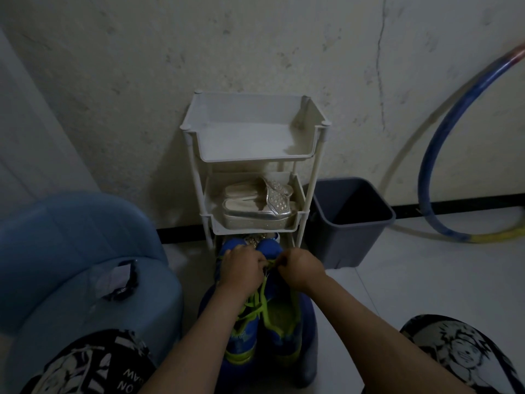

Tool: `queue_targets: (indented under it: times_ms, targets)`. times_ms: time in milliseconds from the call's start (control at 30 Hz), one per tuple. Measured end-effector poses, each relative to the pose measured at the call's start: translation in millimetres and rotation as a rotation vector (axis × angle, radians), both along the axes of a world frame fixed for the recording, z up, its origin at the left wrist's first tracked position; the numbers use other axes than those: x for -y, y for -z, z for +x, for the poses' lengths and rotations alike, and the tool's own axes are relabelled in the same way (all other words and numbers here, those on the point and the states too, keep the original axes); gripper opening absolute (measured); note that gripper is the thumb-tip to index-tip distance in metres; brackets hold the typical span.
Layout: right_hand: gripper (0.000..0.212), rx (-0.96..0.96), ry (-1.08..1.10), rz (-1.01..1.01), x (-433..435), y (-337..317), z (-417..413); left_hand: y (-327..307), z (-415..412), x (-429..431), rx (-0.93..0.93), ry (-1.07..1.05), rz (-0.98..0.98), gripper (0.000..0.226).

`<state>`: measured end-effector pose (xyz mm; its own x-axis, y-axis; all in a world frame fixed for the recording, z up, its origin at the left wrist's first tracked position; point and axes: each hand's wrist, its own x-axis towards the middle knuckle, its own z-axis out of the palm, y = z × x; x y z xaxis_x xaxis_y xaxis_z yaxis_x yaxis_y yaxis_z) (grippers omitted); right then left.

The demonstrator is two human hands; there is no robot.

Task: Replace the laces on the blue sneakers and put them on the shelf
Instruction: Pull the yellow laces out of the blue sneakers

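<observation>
The step in hand looks like threading the green lace (262,291) through the eyelets nearest the toes. To do it well, I would draw both ends out to an even length before crossing them. The lace should lie flat with no twist, and each crossing should be snugged before the next eyelet is taken. In this dim light it seems wiser to feel for the holes than to trust the eye.

The left hand (241,268) and the right hand (301,268) are both curled and pinch the lace between them, almost knuckle to knuckle.

The blue sneakers (281,331) sit side by side in the near centre, between the person's knees, with toes pointing away. The hands work over their far end, touching them, and loose lace trails back toward the heels.

The white three-tier shelf (250,160) stands just beyond the toes, against the wall. Silver sandals (255,211) occupy its middle tier, and a grey bin (352,240) stands to its right.
</observation>
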<state>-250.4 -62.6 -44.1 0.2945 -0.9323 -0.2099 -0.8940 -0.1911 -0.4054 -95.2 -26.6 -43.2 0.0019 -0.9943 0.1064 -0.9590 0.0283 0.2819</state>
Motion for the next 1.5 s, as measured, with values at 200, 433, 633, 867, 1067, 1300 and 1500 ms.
queue_targets:
  times_ms: [200,433,633,867,1067,1300,1500]
  targets:
    - [0.027,-0.016,-0.005,0.01,0.9,0.8,0.4,-19.0,29.5,9.8,-0.113,-0.398,0.019,0.025]
    - [0.037,-0.094,-0.137,-0.084,0.2,4.8,9.8,-19.0,33.0,7.4,0.037,-0.369,-0.036,0.04]
    - [0.026,-0.152,-0.114,-0.187,-0.1,6.9,19.0,-2.1,9.3,3.3,-0.2,0.07,0.193,0.03]
    - [0.024,-0.125,-0.06,-0.119,4.0,9.8,21.9,-2.1,9.8,0.5,-0.172,0.079,0.264,0.035]
    - [0.016,0.105,0.167,-0.098,6.4,7.3,12.2,-6.9,7.8,-2.7,-0.16,0.049,0.221,0.045]
    - [0.022,0.162,0.241,-0.032,8.6,6.7,-9.0,-4.4,1.7,-1.5,-0.142,0.039,0.204,0.028]
    - [0.044,0.117,-0.083,0.0,4.1,-0.9,3.3,-1.9,-1.9,-1.0,-0.126,-0.013,0.14,0.021]
